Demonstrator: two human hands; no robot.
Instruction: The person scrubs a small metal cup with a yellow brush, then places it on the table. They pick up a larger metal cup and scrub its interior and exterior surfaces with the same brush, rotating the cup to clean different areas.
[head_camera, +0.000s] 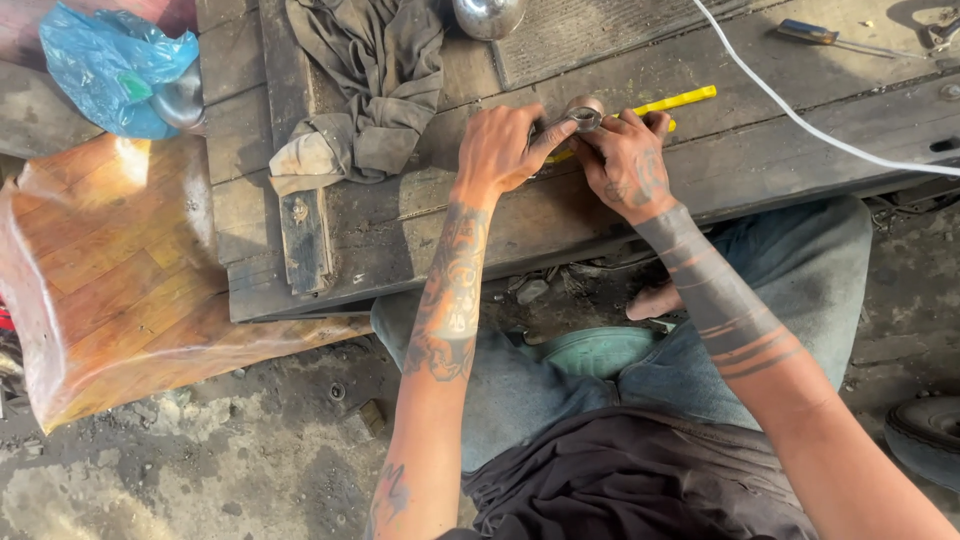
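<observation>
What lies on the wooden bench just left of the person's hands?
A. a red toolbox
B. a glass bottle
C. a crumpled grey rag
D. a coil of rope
C: a crumpled grey rag lies on the wooden bench, to the left of the left hand and right hand, which meet on a small metal ring-shaped part.

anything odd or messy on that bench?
Nothing spilled. A dirty grey rag lies crumpled on the worn wooden bench, and a white cable trails loose across it. Left hand and right hand hold a small metal ring part at the bench edge.
</observation>
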